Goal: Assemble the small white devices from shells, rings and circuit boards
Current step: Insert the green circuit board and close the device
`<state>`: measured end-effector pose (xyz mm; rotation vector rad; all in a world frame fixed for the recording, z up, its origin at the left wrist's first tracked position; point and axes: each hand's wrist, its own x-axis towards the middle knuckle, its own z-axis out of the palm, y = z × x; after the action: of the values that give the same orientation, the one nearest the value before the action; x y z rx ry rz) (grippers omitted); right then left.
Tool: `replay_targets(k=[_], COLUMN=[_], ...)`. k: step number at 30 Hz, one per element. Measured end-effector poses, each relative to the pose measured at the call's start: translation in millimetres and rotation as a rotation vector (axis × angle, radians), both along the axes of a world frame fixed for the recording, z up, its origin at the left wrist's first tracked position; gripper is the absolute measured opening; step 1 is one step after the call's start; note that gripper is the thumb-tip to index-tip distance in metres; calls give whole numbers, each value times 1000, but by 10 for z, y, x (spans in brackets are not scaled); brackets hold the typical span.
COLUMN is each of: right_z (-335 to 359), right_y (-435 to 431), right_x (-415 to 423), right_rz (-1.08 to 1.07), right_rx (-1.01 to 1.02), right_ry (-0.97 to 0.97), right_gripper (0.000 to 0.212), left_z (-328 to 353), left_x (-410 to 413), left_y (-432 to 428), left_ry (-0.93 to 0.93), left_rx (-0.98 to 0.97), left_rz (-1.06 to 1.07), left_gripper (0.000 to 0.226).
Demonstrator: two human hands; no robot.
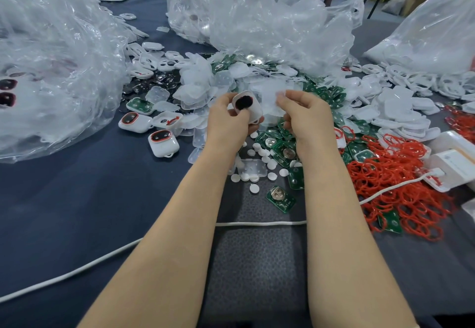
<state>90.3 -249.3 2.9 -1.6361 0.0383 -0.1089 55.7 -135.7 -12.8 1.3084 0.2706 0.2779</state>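
— Where was the white rounded plastic shell with the dark oval window (246,106)?
— Gripped in the left hand (230,122), fingers curled round it, above the heap of green circuit boards (280,148).
— And the right hand (307,115)?
— Curled just beside it, fingertips pinching a blurred translucent plastic piece (279,96). Thin red rings (401,173) lay tangled to the right; two finished white devices (163,144) sat left on the dark blue tablecloth (77,199).
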Motion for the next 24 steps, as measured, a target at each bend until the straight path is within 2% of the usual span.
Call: replay_targets(k=[8, 19, 24], right_z=[4, -3, -5], right_y=[14, 1, -2], right_x=[-13, -11, -4], right_rz=[22, 56, 61], right_rx=[-77, -63, -36], right_ry=[-86, -102, -122], right_gripper=[7, 12, 17], left_z=[1, 29, 33], left_x=[18, 9, 23], left_y=[-24, -18, -16], left_ry=[25, 58, 89], left_rx=[3, -62, -35], left_rz=[13, 19, 31], left_gripper=[10, 28, 26])
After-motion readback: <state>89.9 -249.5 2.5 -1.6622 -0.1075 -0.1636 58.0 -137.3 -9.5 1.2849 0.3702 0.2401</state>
